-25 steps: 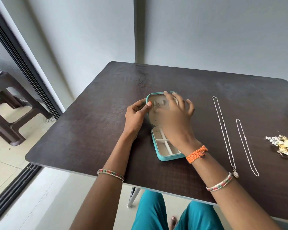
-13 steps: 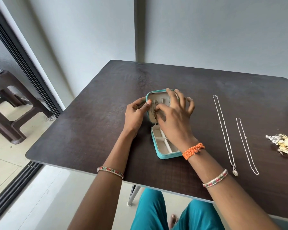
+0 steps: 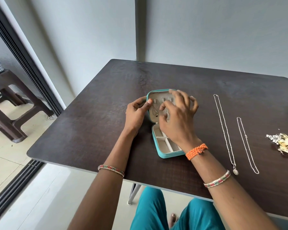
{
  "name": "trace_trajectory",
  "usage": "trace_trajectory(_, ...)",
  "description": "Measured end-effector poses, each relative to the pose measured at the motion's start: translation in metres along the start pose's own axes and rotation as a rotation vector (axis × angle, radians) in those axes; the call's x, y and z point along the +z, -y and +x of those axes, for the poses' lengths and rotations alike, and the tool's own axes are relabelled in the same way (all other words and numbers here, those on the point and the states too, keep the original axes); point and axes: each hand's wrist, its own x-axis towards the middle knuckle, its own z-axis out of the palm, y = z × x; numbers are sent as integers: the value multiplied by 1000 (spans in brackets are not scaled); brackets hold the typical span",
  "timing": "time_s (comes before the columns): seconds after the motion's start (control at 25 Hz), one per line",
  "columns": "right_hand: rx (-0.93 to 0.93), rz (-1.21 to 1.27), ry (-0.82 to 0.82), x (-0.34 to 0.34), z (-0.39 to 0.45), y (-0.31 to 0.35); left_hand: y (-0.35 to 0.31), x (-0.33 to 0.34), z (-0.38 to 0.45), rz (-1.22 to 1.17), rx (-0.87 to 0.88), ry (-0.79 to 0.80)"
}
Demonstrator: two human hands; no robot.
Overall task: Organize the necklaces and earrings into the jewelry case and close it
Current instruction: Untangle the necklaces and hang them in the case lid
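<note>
A: How will the necklaces handle?

B: Light, limp, tangle-prone. One chain (image 3: 155, 107) hangs in the jewelry case (image 3: 163, 153) lid, mid-bench (image 3: 93, 123); lift by the clasp.

A: The grips?

B: Left hand (image 3: 135, 113) holds the lid edge; right hand (image 3: 176, 117) hovers, fingers loose, empty.

A: Obstacles?

B: None: long necklace (image 3: 224, 131), short necklace (image 3: 247, 145), earrings (image 3: 286, 145) lie apart, rightward
</note>
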Motion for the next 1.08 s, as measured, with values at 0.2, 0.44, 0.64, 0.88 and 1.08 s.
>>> trace_trajectory(0.2, -40, -24, 11, 5, 4, 3, -1, 1, -1, -2, 10, 5)
trace_trajectory(0.44, -17, -92, 128, 10, 5, 5, 3, 0, 1, 5, -4, 6)
trace_trajectory(0.64, -16, -96, 131, 15, 6, 6, 1, 1, -1, -16, 9, 4)
trace_trajectory(0.88, 38, 4, 39, 5, 3, 9, 3, -2, 0, 5, -14, 10)
trace_trajectory(1.08, 109, -77, 74, 8, 9, 17, 2, 0, 0, 3, -15, 6)
